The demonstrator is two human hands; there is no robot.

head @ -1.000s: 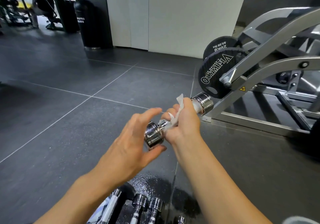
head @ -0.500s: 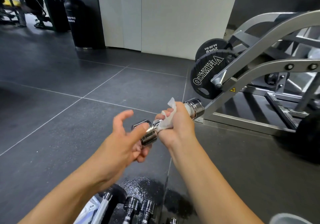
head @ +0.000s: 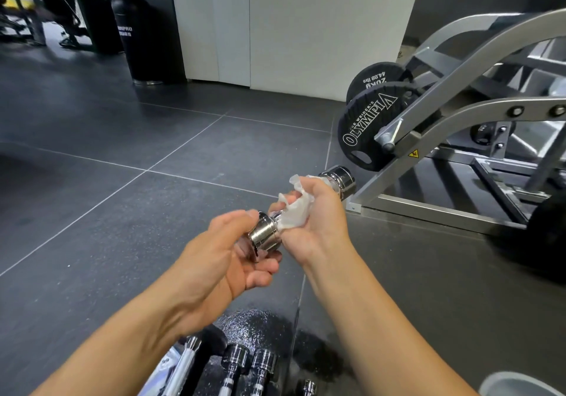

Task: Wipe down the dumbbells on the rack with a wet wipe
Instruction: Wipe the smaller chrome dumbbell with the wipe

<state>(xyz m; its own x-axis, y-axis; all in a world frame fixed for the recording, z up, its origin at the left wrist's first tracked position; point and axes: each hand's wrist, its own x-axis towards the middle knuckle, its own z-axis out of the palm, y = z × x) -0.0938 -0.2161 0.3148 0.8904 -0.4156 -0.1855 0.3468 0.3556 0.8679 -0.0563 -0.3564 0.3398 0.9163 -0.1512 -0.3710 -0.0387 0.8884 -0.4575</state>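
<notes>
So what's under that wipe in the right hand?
The handle of the dumbbell: the right hand grips the wipe around it. Only a sliver shows by the near head; the rest is covered.

Dark grey floor tiles (head: 92,212) are spreading across the room, with pale joint lines running between them. White partition panels (head: 321,34) are standing at the back, a black cylinder (head: 137,37) just left of them. On the right, a grey steel machine frame (head: 459,114) is carrying two black weight plates, the nearer plate (head: 364,138) reading OLYMPIA and the farther plate (head: 376,78) 20KG. A yellow warning sticker (head: 413,153) is sitting on the frame. Far left, a blurred person (head: 55,0) is sitting.
</notes>
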